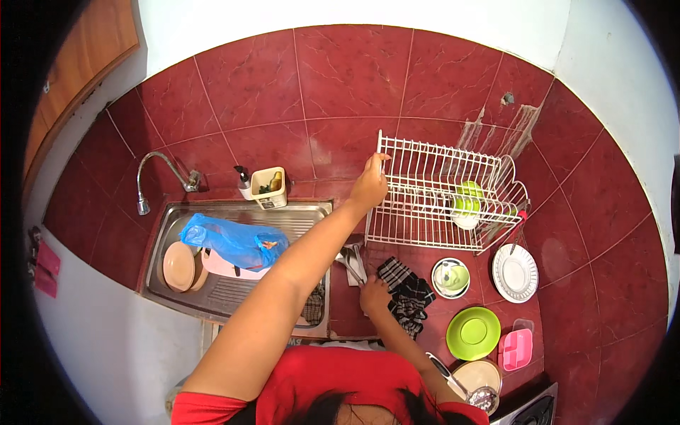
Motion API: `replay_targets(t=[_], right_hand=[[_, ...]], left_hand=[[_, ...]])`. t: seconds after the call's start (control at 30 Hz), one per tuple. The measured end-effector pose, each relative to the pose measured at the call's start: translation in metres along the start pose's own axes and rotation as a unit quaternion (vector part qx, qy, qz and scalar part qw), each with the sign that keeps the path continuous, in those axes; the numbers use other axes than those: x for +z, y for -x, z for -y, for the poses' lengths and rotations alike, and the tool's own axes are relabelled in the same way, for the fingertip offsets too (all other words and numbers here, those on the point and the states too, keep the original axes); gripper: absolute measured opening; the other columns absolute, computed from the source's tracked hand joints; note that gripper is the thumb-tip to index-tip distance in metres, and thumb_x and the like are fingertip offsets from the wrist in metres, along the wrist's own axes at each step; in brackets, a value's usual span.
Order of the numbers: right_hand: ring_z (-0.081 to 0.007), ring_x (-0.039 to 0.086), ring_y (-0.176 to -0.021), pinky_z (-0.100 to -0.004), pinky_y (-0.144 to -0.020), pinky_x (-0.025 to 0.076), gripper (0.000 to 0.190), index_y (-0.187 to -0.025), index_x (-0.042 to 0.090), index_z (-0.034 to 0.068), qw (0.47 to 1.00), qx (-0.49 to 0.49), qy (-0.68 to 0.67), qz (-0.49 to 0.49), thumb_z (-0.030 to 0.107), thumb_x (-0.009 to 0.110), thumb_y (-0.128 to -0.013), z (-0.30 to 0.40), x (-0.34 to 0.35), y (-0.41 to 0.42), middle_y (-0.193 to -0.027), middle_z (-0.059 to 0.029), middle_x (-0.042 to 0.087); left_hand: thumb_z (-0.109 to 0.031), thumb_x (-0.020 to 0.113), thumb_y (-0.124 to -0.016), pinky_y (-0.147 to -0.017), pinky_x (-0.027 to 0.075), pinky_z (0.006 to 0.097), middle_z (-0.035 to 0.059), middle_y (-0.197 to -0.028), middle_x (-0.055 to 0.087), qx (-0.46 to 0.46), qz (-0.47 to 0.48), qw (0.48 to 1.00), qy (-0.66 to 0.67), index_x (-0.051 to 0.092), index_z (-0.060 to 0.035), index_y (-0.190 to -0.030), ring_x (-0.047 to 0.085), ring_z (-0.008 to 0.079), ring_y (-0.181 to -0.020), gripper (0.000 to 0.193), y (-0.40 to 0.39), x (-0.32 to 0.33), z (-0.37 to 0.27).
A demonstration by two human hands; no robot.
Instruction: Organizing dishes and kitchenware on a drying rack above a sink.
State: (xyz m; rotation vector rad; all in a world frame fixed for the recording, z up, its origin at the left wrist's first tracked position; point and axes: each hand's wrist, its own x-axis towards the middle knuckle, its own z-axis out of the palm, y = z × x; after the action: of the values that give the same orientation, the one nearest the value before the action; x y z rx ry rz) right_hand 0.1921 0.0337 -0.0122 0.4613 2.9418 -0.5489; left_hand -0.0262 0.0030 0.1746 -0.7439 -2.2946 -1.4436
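My left hand point(372, 181) reaches up and grips the left end of a white wire dish rack point(441, 166). The rack is tilted against the red wall tiles. Lime-green dishes point(469, 196) show through its wires. My right hand point(376, 296) is low on the counter, between metal kitchen utensils point(350, 261) and a black-and-white checked cloth point(406, 292). It touches the cloth's left edge, and its fingertips are too hidden to show a hold.
Left lies a steel sink point(212, 303) holding tan plates point(179, 266) and a blue plastic bag point(228, 238), beneath a curved faucet point(159, 156). At right are nested bowls point(451, 278), white plates point(514, 273), a green plate point(473, 333), a pink divided container point(516, 350) and a skimmer point(482, 398) near the stove point(531, 409).
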Motion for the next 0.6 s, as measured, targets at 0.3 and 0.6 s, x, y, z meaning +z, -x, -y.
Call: replay_targets(t=[0.3, 0.6], right_hand=[[-0.0441, 0.062, -0.099, -0.0535, -0.081, 0.049, 0.045, -0.116, 0.044, 0.0, 0.99, -0.065, -0.1, 0.08, 0.039, 0.05, -0.095, -0.019, 0.001, -0.004, -0.11, -0.0288, 0.061], [-0.0479, 0.062, -0.076, -0.0571, -0.067, 0.048, 0.036, -0.102, 0.049, 0.0, 0.978, -0.104, -0.18, 0.034, 0.035, 0.047, -0.098, -0.023, 0.016, 0.017, -0.078, -0.0288, 0.064]], left_hand=[[0.002, 0.042, -0.085, -0.09, 0.047, 0.0509, 0.0253, -0.13, 0.048, 0.014, -0.008, 1.0, -0.003, 0.041, -0.0073, -0.124, 0.054, 0.0479, -0.11, 0.04, 0.001, -0.001, -0.002], [0.001, 0.043, -0.085, -0.087, 0.047, 0.0534, 0.0222, -0.132, 0.048, -0.009, -0.007, 1.0, -0.014, 0.041, -0.0114, -0.124, 0.057, 0.0479, -0.104, 0.042, 0.001, -0.001, -0.004]])
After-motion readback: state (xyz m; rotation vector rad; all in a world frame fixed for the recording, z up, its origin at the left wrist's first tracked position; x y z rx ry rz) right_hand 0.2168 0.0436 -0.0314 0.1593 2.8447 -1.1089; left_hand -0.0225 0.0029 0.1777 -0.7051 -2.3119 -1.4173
